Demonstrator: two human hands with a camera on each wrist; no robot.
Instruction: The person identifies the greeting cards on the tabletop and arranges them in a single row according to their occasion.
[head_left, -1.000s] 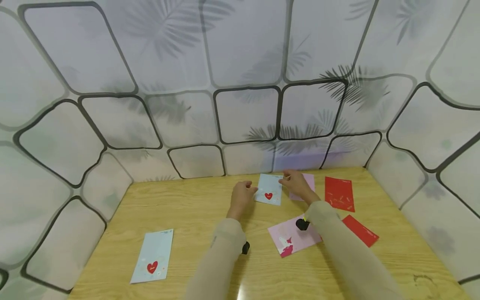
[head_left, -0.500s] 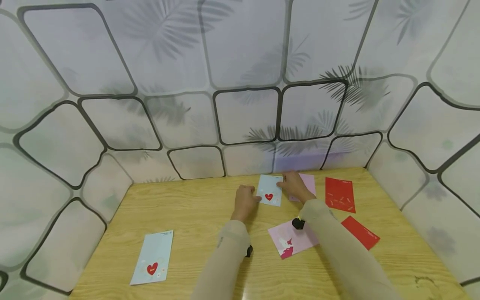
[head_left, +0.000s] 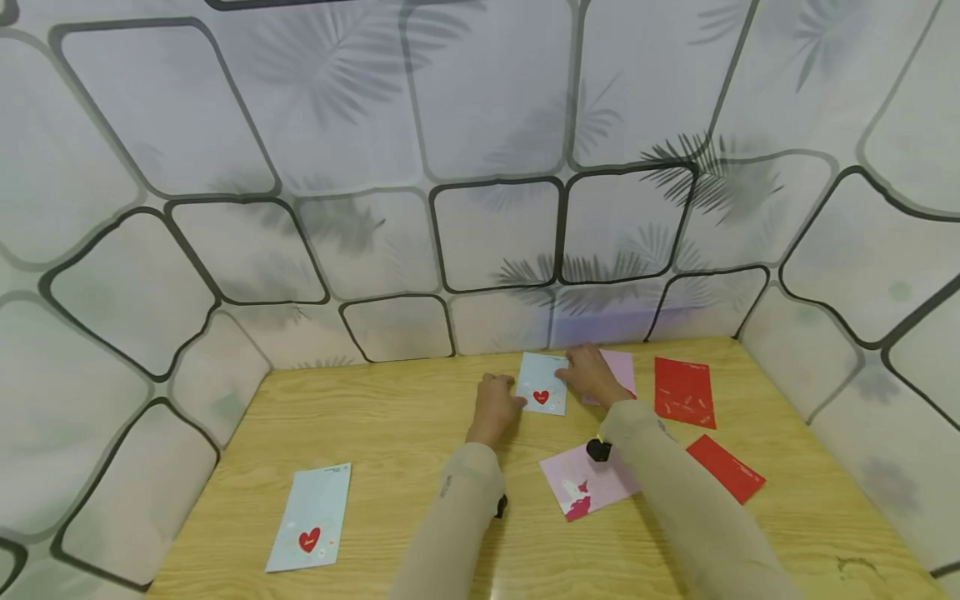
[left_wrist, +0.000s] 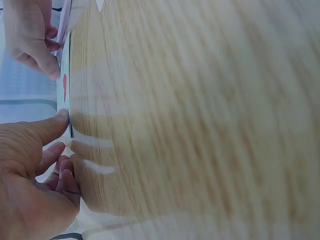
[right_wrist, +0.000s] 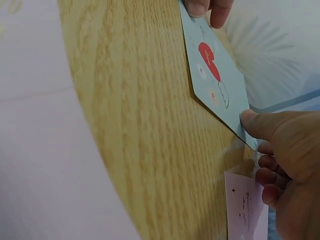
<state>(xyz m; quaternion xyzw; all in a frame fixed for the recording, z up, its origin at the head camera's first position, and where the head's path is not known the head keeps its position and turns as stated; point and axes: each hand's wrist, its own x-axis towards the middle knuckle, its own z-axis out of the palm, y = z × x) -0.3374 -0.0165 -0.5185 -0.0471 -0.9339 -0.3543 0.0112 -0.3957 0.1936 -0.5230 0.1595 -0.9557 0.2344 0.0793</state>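
A pale blue card with a red heart lies near the back of the wooden table. On its left side, my left hand rests its thumb on the edge; the other fingers curl loosely on the tabletop, apart from the card. With thumb on the face and fingers by the edge, my right hand pinches the right side. In the right wrist view, the thumb covers a corner of the card, and the index finger is mostly hidden. Partly behind the right hand lies a pink card.
A matching blue card lies at the table's front left. Under the right forearm is a larger pink card. Two red cards lie to the right, one partly covered by the sleeve. Patterned fabric walls enclose the table's back and sides.
My left hand has moved slightly right and its thumb has come to the card's left edge. The right hand has settled closer over the card's right edge. The card has barely moved.
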